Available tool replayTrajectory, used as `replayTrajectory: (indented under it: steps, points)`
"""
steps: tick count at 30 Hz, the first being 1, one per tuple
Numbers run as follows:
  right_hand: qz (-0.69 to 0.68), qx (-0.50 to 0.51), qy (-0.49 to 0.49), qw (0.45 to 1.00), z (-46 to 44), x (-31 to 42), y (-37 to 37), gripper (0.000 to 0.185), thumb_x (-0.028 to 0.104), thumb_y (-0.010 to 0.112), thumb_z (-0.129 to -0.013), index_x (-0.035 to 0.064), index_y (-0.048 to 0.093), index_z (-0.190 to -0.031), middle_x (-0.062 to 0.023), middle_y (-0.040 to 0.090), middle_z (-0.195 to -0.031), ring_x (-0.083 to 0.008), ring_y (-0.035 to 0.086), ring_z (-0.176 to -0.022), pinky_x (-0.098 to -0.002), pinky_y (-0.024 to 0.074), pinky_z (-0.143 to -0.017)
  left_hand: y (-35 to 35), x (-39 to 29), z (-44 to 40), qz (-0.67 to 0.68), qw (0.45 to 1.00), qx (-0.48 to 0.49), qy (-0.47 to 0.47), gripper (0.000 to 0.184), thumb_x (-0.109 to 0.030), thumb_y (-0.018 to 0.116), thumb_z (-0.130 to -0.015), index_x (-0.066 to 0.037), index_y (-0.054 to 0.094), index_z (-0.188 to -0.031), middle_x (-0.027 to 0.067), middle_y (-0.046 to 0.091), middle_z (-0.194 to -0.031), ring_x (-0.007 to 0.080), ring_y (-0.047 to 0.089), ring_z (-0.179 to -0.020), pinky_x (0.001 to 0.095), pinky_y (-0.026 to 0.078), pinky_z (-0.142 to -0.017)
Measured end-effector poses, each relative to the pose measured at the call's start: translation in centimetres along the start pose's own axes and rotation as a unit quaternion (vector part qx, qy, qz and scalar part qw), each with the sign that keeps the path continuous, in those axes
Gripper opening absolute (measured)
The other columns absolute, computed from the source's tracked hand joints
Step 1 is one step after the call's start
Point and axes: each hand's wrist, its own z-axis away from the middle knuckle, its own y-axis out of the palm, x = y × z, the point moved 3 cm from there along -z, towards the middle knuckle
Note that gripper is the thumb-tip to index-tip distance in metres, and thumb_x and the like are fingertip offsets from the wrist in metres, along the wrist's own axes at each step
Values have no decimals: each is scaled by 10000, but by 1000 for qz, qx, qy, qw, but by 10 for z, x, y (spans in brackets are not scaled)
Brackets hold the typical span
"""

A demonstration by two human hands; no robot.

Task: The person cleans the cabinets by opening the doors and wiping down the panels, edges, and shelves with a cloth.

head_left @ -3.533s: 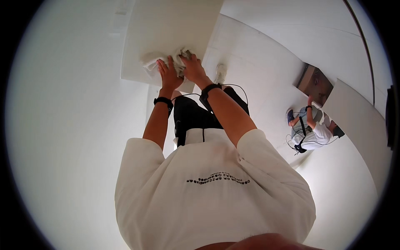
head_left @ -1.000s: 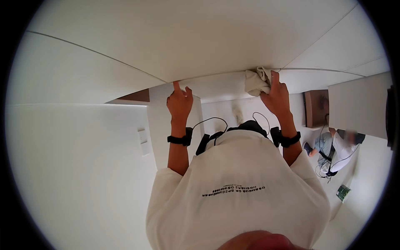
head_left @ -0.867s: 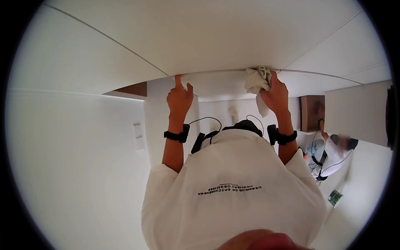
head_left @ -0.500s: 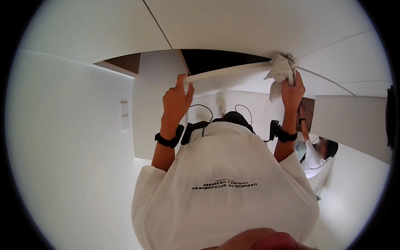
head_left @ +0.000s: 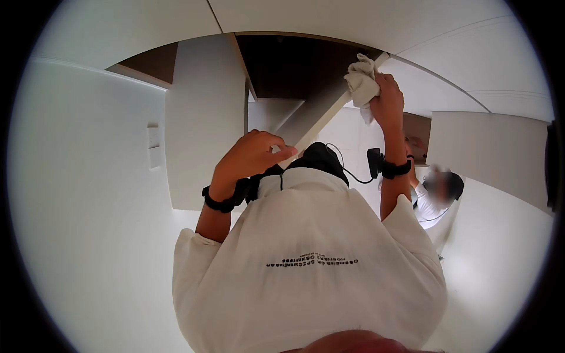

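Observation:
A white cabinet door [head_left: 321, 122] stands swung out from the cabinet front, its free edge toward my body. At that free edge is my left hand [head_left: 254, 154], fingers curled and thumb pointing right, closed on the door's end. My right hand [head_left: 387, 105] grips a crumpled off-white cloth [head_left: 362, 79] by the door's hinged side, near the cabinet front. Behind the door, a dark cabinet interior [head_left: 282, 66] shows.
A white side panel [head_left: 206, 117] stands left of the opening, with a wall switch [head_left: 153, 146] beyond it. To the right, a person [head_left: 438, 194] in a white top and dark cap reaches to a brown open compartment [head_left: 416, 132] beside a pale cabinet [head_left: 482, 153].
The door went from closed to swung wide open, its free edge coming toward my body with my left hand. My right hand kept the cloth, which was earlier under both hands on a white surface.

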Motion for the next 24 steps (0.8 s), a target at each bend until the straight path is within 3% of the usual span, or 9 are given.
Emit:
replayTrajectory:
  steps: [5,9,11,13,14,16,19,21,24]
  points:
    - [-2,-13,4,1000,-14,-24,-5,359,107,687,-808,159,698,-1162,-102,675,-1089,-338,647,-1033,-454,535,-820,57,-5,-21,-115,986,101,61,487,-504,693,-883,-34,745,-770,80,572,-507,195,550,-467,334,420,-509]
    - [-5,-24,-36,999,-22,-54,-3,467,125,681,-827,246,674,-1278,-86,674,-1090,-333,643,-1053,-456,532,-847,100,-24,-18,-84,990,104,41,490,-510,730,-855,-29,732,-763,70,578,-530,176,541,-463,312,416,-507]
    - [14,-43,-65,997,-25,-55,0,494,91,681,-809,240,673,-1280,-84,671,-1072,-323,646,-1034,-448,529,-817,107,-28,-25,-48,993,103,27,489,-488,772,-839,-12,714,-745,58,563,-557,149,511,-444,281,400,-495]
    - [-37,-68,-137,988,-35,-48,-10,331,184,702,-803,93,706,-1121,-176,668,-1167,-391,637,-1058,-467,536,-873,110,-38,-25,-17,993,107,-49,465,-472,787,-831,-15,716,-783,46,573,-566,134,515,-462,276,391,-482]
    - [-59,-21,-96,993,-33,-24,-24,326,142,707,-778,102,710,-1102,-162,700,-1063,-360,638,-1060,-442,530,-873,114,-40,-27,-9,992,107,-70,458,-467,789,-830,-17,716,-792,42,571,-567,128,516,-469,275,389,-480]
    - [-89,29,-74,993,-20,-19,-17,348,121,712,-771,103,708,-1119,-161,690,-1107,-357,631,-1070,-430,518,-889,125,-37,-37,9,987,122,-101,429,-445,799,-833,-27,715,-888,30,552,-572,108,492,-481,281,390,-486]
    - [-112,81,-32,990,18,-14,-12,532,131,733,-754,151,655,-1280,-134,626,-1287,-321,593,-1161,-408,455,-994,129,-30,-55,-23,988,137,-68,532,-553,785,-797,-35,699,-882,78,591,-554,149,543,-463,279,402,-495]
    - [-95,-10,-56,994,47,-29,-7,553,47,699,-766,253,679,-1279,-69,659,-1092,-296,641,-1038,-427,504,-807,135,-28,-63,-58,986,156,-1,538,-550,798,-785,-38,687,-902,81,603,-590,147,560,-510,276,405,-515]
    - [-135,-24,-48,989,93,-18,-22,575,39,745,-706,271,704,-1230,-35,635,-1104,-249,618,-1073,-399,448,-845,134,-42,-86,-115,967,222,46,498,-467,822,-795,-27,681,-979,52,628,-689,120,569,-631,290,444,-583]
